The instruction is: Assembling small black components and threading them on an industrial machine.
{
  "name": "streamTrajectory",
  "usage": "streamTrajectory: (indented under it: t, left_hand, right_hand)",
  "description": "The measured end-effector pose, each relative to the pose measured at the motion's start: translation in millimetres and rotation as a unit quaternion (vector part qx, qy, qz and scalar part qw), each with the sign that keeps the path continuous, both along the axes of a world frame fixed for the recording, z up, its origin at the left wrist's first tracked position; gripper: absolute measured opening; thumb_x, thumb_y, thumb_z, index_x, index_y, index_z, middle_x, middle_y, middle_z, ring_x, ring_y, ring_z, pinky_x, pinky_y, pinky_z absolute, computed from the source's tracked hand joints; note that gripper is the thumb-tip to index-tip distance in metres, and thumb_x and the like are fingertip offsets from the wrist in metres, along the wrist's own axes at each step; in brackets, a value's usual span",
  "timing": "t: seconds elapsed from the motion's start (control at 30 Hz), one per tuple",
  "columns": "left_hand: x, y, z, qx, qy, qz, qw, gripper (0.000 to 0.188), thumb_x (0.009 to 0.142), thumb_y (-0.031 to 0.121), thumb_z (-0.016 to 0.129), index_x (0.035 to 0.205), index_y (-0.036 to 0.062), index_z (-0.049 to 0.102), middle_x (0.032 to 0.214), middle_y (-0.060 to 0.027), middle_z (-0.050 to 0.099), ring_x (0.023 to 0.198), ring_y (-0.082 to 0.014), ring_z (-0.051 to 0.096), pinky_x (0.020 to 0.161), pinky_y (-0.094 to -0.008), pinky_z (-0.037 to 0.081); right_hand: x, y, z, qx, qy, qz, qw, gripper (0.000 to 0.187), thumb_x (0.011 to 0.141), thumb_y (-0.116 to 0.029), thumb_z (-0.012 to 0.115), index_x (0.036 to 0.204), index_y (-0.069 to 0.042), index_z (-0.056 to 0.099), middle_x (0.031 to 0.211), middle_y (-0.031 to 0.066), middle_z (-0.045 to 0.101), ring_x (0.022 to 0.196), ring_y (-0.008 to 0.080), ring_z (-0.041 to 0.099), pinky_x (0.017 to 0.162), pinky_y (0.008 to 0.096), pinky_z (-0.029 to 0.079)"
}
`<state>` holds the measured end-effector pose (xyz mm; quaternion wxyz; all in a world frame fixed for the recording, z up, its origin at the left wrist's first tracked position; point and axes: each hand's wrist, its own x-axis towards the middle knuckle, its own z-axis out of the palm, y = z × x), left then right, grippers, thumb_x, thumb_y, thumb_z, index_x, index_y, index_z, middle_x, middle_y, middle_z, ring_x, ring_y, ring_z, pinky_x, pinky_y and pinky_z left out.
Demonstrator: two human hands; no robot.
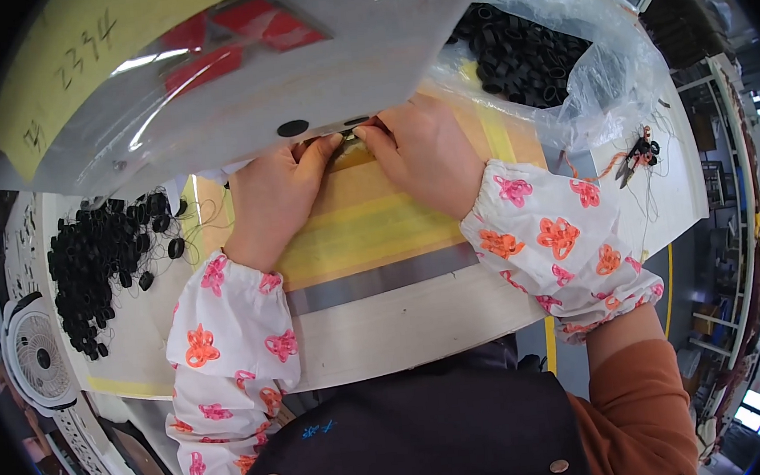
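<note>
Pale table (383,331) | yellow tape (370,227) | black rings (87,260) left | fan (41,356) | shelving (735,285) right

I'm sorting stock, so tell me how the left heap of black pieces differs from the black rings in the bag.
The left heap lies loose on the tabletop; the bagged rings sit inside a clear plastic bag. Thin strands trail from the left heap; none show on the bagged rings. Both are piles of many small black pieces.

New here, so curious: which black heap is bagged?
The right heap, in the clear plastic bag; the left heap lies loose on the table.
</note>
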<state>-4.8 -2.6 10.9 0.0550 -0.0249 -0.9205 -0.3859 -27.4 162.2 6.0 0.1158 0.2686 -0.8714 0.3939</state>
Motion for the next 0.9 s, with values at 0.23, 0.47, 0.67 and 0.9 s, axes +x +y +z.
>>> streamTrajectory:
  t: [0.23, 0.47, 0.67, 0.9]
  left_hand:
    - [-1.4, 0.6, 1.1, 0.0, 0.02, -0.007, 1.0, 0.028, 0.078, 0.031, 0.063, 0.081, 0.0033, 0.064, 0.051, -0.0008, 0.051, 0.047, -0.0067, 0.041, 0.046, -0.025, 0.034]
    - [-0.7, -2.3, -3.9, -0.009, 0.048, -0.012, 0.999, 0.027, 0.078, 0.032, 0.06, 0.08, 0.0048, 0.063, 0.053, -0.0047, 0.053, 0.047, -0.0139, 0.047, 0.047, -0.0284, 0.037]
    - [1.9, -3.2, 3.4, -0.024, -0.01, 0.024, 0.999, 0.032, 0.078, 0.033, 0.062, 0.071, 0.0017, 0.062, 0.048, -0.0023, 0.048, 0.044, -0.0076, 0.041, 0.045, -0.0256, 0.035]
    - [0.1, 0.8, 5.8, -0.06, -0.035, 0.027, 0.997, 0.024, 0.078, 0.03, 0.058, 0.079, 0.0063, 0.064, 0.059, -0.0053, 0.058, 0.051, -0.0183, 0.055, 0.05, -0.0286, 0.041]
  right_hand:
    - [-1.6, -0.9, -1.3, 0.01, 0.021, -0.006, 1.0, 0.008, 0.076, -0.007, 0.054, 0.079, -0.001, 0.05, 0.073, 0.0168, 0.055, 0.064, 0.0342, 0.055, 0.056, 0.0408, 0.044]
    - [-0.8, -2.6, 1.9, 0.016, 0.016, -0.015, 1.0, 0.009, 0.075, -0.008, 0.055, 0.077, -0.001, 0.05, 0.072, 0.0171, 0.055, 0.065, 0.0337, 0.056, 0.056, 0.0409, 0.044]
    - [-1.7, -7.2, 1.9, 0.031, -0.017, -0.011, 0.999, 0.01, 0.073, -0.008, 0.057, 0.075, -0.001, 0.05, 0.071, 0.0168, 0.055, 0.065, 0.0338, 0.056, 0.057, 0.0408, 0.045]
    - [-3.3, -2.9, 0.5, 0.007, -0.033, -0.014, 0.999, 0.011, 0.073, -0.008, 0.057, 0.076, 0.0, 0.05, 0.071, 0.0165, 0.056, 0.069, 0.0339, 0.056, 0.059, 0.0416, 0.045]
